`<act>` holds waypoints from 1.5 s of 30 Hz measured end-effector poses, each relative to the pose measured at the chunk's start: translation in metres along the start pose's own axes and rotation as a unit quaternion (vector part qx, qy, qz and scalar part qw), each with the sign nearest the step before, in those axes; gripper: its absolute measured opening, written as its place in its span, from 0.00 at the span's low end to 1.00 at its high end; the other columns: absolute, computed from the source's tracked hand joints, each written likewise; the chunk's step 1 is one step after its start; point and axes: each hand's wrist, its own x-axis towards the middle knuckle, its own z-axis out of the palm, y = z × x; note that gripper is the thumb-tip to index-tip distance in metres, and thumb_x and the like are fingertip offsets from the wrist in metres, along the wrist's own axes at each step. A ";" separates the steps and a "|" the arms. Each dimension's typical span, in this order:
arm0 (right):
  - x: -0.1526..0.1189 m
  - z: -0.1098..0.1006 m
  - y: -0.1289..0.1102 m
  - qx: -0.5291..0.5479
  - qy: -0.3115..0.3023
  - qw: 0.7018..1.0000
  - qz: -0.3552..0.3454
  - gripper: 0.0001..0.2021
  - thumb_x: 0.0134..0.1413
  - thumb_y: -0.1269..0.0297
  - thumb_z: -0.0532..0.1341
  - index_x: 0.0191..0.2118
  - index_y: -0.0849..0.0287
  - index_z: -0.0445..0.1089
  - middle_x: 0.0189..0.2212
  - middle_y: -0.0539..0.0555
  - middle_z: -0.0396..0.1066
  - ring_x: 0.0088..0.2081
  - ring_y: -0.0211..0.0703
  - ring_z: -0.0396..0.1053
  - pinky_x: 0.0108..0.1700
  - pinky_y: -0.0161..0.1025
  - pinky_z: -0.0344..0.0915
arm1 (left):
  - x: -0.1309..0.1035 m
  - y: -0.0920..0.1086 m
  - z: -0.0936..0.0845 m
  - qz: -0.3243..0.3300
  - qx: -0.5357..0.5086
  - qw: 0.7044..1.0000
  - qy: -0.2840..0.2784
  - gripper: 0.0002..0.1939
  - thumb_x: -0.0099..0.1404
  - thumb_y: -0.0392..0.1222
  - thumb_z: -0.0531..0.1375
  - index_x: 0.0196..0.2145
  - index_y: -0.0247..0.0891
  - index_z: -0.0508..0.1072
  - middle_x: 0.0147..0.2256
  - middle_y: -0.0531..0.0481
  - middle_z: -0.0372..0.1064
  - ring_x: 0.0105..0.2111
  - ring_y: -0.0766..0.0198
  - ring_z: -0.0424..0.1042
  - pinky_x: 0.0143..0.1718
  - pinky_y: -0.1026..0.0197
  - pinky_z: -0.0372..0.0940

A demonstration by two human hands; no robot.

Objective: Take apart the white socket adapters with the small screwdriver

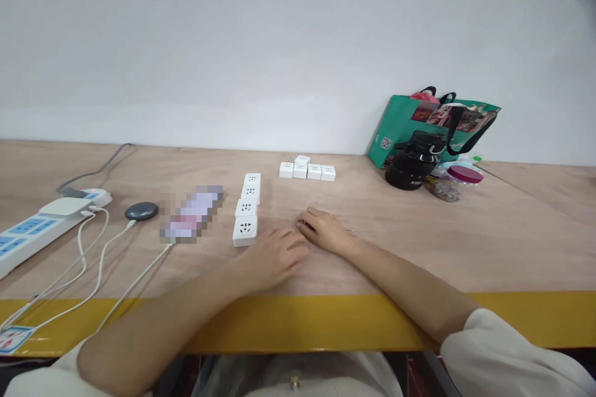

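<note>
Near the table's front half, my left hand (278, 255) rests low over the wood, just right of a column of several white socket blocks (244, 231). Its fingers are bent and blurred, and whatever is under them is hidden. My right hand (325, 229) lies close beside it on the tabletop, fingers curled around something small and dark that I cannot make out. A thin metallic tip (349, 229) shows just right of that hand. Farther back stands a row of several white socket blocks (314, 172), with one more block (302, 160) behind the row.
A blurred-out phone (193, 214) with a cable, a dark round device (141, 211) and a white power strip (28, 232) lie left. Back right are a green bag (388, 130), a black flask (412, 164) and a purple-lidded container (464, 174). Yellow edging (307, 322) runs along the front.
</note>
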 end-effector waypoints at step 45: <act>0.002 -0.043 -0.032 0.462 0.261 0.848 0.017 0.10 0.59 0.58 0.49 0.29 0.56 0.54 0.18 0.43 0.59 0.19 0.31 0.55 0.20 0.29 0.54 | 0.013 -0.014 0.028 -0.153 -0.266 0.951 0.045 0.27 0.58 0.46 0.61 0.54 0.41 0.60 0.48 0.46 0.63 0.48 0.53 0.62 0.49 0.52 0.59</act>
